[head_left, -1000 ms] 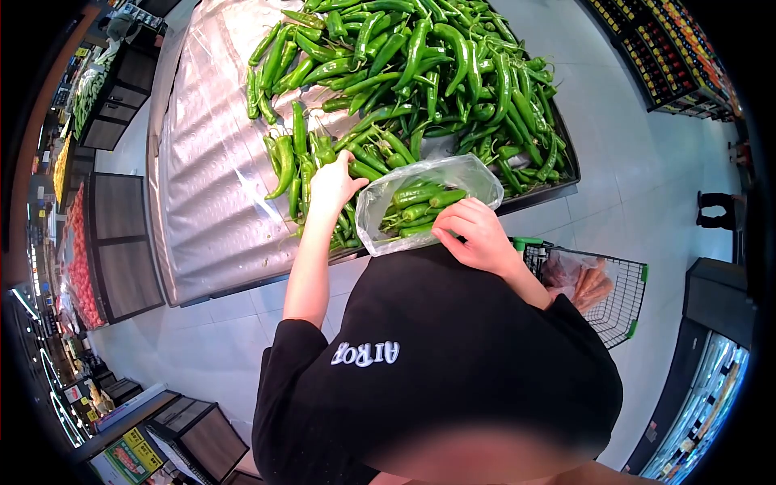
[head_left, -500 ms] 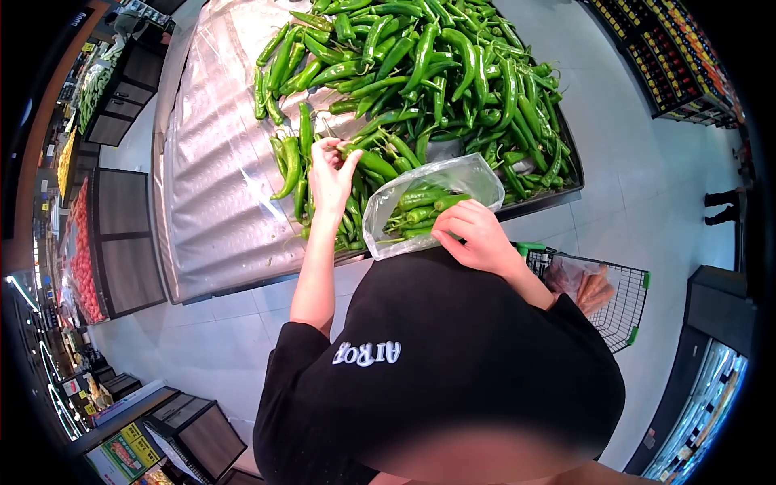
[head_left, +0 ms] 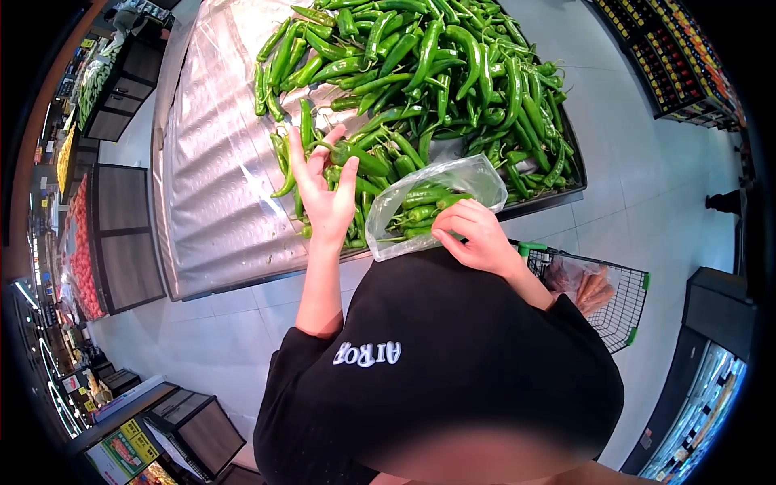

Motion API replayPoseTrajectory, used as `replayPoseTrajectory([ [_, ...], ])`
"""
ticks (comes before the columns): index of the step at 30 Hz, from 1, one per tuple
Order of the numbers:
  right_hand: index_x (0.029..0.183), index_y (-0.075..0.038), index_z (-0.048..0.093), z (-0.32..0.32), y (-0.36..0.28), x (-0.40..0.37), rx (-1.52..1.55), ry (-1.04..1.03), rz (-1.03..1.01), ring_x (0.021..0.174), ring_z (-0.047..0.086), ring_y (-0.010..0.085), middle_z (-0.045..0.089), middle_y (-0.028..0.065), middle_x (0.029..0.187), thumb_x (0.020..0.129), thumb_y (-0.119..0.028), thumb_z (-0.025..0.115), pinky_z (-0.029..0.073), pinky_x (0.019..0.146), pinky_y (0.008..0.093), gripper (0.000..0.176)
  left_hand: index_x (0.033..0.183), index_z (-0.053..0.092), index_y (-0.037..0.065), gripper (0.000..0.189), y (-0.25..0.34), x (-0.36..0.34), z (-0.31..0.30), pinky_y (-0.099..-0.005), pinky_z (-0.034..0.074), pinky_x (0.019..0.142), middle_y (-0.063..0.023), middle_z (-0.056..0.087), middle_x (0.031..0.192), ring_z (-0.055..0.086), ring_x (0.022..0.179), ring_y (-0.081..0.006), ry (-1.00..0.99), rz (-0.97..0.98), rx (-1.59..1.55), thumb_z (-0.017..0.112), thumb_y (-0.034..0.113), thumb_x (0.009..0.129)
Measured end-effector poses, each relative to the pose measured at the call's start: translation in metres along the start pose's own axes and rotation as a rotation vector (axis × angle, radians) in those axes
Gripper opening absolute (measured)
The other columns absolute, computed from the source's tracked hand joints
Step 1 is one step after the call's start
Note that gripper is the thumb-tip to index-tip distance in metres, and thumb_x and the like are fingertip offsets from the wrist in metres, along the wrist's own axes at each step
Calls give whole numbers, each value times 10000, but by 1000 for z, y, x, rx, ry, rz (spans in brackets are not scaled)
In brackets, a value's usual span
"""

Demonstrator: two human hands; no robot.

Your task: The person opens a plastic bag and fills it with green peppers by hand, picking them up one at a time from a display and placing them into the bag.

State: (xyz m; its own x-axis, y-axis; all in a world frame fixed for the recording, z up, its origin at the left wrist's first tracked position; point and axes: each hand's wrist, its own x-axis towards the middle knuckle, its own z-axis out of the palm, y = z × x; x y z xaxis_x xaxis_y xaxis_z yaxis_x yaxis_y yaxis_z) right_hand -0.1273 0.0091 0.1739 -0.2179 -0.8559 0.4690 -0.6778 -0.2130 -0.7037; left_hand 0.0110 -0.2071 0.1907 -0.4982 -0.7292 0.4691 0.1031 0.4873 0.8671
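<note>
My left hand (head_left: 323,190) is over the near edge of the pepper pile, palm up with its fingers spread. One green pepper (head_left: 360,158) lies at its thumb and index finger; its stem end crosses near the index finger, and the fingers are not closed around it. My right hand (head_left: 475,234) grips the near rim of a clear plastic bag (head_left: 477,174), thumb against fingertips. The bag's mouth is open towards me, and several green peppers (head_left: 419,214) lie inside. Loose green peppers (head_left: 436,69) are heaped just beyond both hands.
The peppers lie on a display stand with a ridged silvery cover (head_left: 218,162). A shopping cart (head_left: 618,311) with a bagged reddish-brown item (head_left: 594,287) stands at my right. Produce stands (head_left: 121,234) line the left, and a stocked shelf (head_left: 671,56) is at the far right.
My left hand has turned palm up, and its fingers have spread from a closer pinch at the peppers. My right hand and the bag have barely moved.
</note>
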Motion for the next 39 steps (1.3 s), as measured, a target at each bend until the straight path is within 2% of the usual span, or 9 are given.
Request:
replayPoseTrajectory([
  [4, 949, -64, 687, -2, -2, -2, 30, 19, 31, 879, 649, 260, 686, 77, 976, 842, -85, 753, 513, 799, 371, 127, 1596, 139, 75, 993, 29, -3, -6, -332, 486, 991, -255, 636, 1244, 624, 1116, -231, 74, -8, -147, 743, -115, 831],
  [9, 1256, -53, 626, -5, -21, 14, 97, 216, 62, 1102, 650, 313, 670, 127, 1205, 820, -92, 773, 517, 959, 397, 461, 1576, 122, -9, 1112, 75, -27, -4, -326, 473, 970, -167, 709, 1148, 626, 1032, -201, -69, 62, -192, 854, -34, 740],
  [12, 1311, -48, 587, -5, -20, 15, 231, 29, 134, 1123, 645, 342, 666, 142, 1231, 804, -93, 782, 517, 968, 409, 544, 1576, 119, -20, 1119, 78, -41, 12, -324, 465, 956, -144, 728, 1142, 615, 1017, -191, -256, 179, -191, 872, 18, 750],
  [19, 1249, -24, 620, 14, 0, -5, 274, -136, 160, 983, 674, 353, 690, 160, 1103, 843, -134, 780, 539, 860, 416, 450, 1530, 285, -12, 963, 73, -52, 26, -329, 488, 943, -163, 711, 1195, 629, 1043, -185, -310, 100, -320, 863, 7, 760],
  [23, 1278, -33, 626, -7, -19, 1, 275, -42, 226, 1053, 685, 301, 692, 151, 1195, 868, -101, 760, 539, 894, 373, 437, 1289, 578, -25, 635, 60, -54, 15, -333, 502, 1001, -167, 689, 1204, 656, 1110, -219, -178, -231, -499, 858, -63, 720],
  [27, 1175, 7, 651, -14, -25, 1, 419, 183, 198, 1076, 695, 298, 687, 174, 1220, 849, 100, 715, 550, 936, 359, 345, 1259, 599, -14, 429, 30, -57, 5, -286, 523, 910, -71, 676, 1122, 642, 976, -134, 34, -446, -668, 782, 55, 878],
  [30, 1156, 3, 658, -21, -25, 6, 234, 162, 14, 1104, 684, 260, 678, 187, 1242, 850, 79, 735, 563, 916, 357, 325, 1264, 601, 10, 337, 30, -56, 3, -249, 519, 832, -42, 669, 1065, 637, 948, -115, 65, -633, -783, 701, 139, 970],
  [33, 1158, 13, 654, -16, -26, 6, 246, 220, 85, 999, 724, 239, 709, 183, 1158, 881, 69, 713, 599, 800, 325, 288, 1266, 602, 18, 333, 22, -56, -1, -242, 508, 786, -58, 666, 1092, 635, 950, -117, 8, -755, -789, 676, 193, 992],
  [39, 1091, 76, 652, -12, -19, -5, 596, 297, 510, 741, 748, 200, 751, 164, 870, 1011, -42, 591, 605, 654, 283, 155, 1307, 573, 1, 435, 52, -58, 4, -300, 507, 942, -117, 653, 1225, 628, 1079, -157, -174, -466, -558, 730, 22, 902],
])
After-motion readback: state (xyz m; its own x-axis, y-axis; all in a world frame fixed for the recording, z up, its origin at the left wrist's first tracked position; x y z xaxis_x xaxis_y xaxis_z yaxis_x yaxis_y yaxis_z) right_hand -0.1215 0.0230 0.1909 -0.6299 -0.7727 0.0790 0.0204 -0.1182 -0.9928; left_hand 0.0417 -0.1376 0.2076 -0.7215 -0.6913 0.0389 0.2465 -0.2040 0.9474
